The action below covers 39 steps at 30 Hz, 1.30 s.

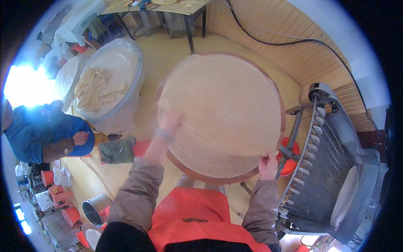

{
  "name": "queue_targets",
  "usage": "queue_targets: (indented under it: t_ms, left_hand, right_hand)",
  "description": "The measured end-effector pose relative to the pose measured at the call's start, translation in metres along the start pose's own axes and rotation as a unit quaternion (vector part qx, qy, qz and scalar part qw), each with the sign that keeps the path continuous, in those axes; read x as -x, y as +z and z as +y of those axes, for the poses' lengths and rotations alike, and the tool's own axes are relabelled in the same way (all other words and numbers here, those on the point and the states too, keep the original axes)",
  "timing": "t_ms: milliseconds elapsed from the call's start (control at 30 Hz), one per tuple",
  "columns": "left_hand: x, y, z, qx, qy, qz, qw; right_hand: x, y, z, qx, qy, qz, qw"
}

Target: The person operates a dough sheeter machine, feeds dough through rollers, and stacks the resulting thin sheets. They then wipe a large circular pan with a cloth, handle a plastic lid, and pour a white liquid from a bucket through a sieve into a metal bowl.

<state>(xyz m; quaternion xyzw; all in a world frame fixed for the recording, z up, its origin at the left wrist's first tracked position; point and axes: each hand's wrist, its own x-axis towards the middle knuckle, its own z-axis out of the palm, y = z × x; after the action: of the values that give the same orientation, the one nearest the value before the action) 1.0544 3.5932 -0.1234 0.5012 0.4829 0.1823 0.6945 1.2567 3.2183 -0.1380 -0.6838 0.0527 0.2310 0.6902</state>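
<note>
A large round board with a reddish-brown rim [283, 113] stands right in front of me. Across it lies a thin, pale beige sheet [226, 98] that looks like dough. My right hand [268, 166] pinches the sheet's edge at the near right side of the rim. On the left part of the sheet, my left hand [170, 124] is smeared by motion, so I cannot tell whether its fingers grip the sheet. Between the two hands the near edge of the sheet runs as a slanting line.
A plastic-lined tub [134, 88] at the left holds folded beige sheets [98, 88]. Beside it is a person in blue [46, 128]. At right stands a grey machine [327, 168] with a row of white discs. Red buckets [70, 215] and a metal pot [95, 209] are lower left.
</note>
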Motion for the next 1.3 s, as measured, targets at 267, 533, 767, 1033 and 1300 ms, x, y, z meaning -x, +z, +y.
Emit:
queue_targets:
  t_ms: [267,533,767,1033,1300]
  left_hand:
    - [-0.077,0.119,0.243,-0.201,0.112,-0.053,0.972]
    - [0.02,0.168,0.474,0.233,0.274,-0.308,0.881]
    - [0.078,0.086,0.394,0.219,0.315,-0.315,0.868]
    - [0.007,-0.014,0.062,-0.142,0.251,-0.097,0.953]
    - [-0.077,-0.09,-0.169,-0.108,-0.034,-0.133,0.985]
  right_hand:
    - [-0.122,0.001,-0.184,-0.332,0.031,0.012,0.943]
    - [-0.055,0.011,-0.442,-0.304,-0.255,-0.055,0.916]
    - [0.104,0.032,-0.364,-0.21,-0.317,0.061,0.923]
    - [0.125,0.054,-0.073,-0.144,-0.107,0.069,0.981]
    - [0.095,0.05,0.162,-0.119,0.16,0.142,0.97]
